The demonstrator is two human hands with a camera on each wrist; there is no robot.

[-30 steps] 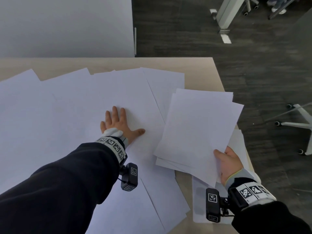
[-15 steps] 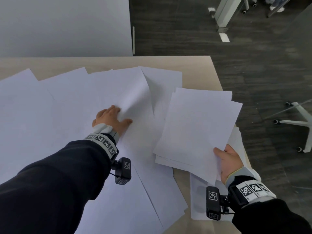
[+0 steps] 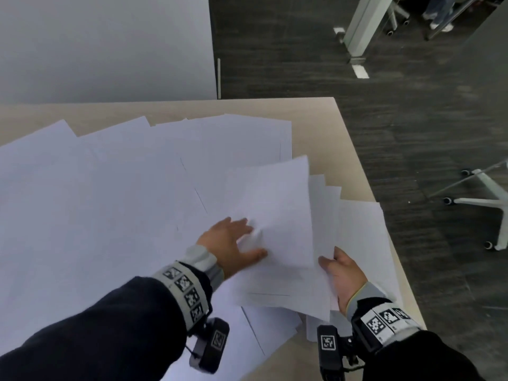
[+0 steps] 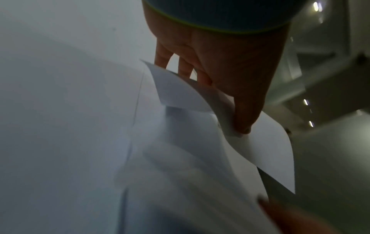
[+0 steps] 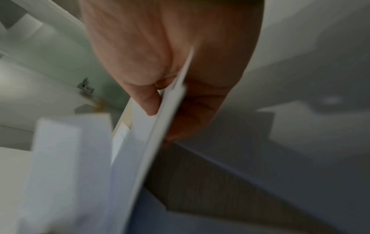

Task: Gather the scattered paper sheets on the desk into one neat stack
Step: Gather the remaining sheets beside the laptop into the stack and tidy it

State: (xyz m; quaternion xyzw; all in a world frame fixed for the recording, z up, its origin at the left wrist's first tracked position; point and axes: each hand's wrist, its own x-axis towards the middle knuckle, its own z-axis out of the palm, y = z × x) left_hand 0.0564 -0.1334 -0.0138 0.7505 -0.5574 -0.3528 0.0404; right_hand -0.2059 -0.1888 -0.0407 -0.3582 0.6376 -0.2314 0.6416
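Note:
Many white paper sheets (image 3: 96, 193) lie spread over the left and middle of the wooden desk (image 3: 316, 125). My left hand (image 3: 236, 248) pinches one curled sheet (image 3: 275, 213) between thumb and fingers and holds it over the bundle. In the left wrist view the sheet (image 4: 266, 152) bends under my thumb (image 4: 244, 120). My right hand (image 3: 343, 276) grips a bundle of sheets (image 3: 291, 287) at its near right corner, thumb on top. The right wrist view shows the bundle's edge (image 5: 160, 126) clamped in my right hand (image 5: 160, 102).
More loose sheets (image 3: 362, 232) lie under the bundle by the desk's right edge (image 3: 384, 229). Beyond that edge is dark floor with a white chair base (image 3: 483, 199). A grey partition (image 3: 104, 45) stands behind the desk.
My left hand lifted off the spread sheets, took hold of one and carried it right onto the bundle. The bundle in my right hand tilted and shifted slightly left.

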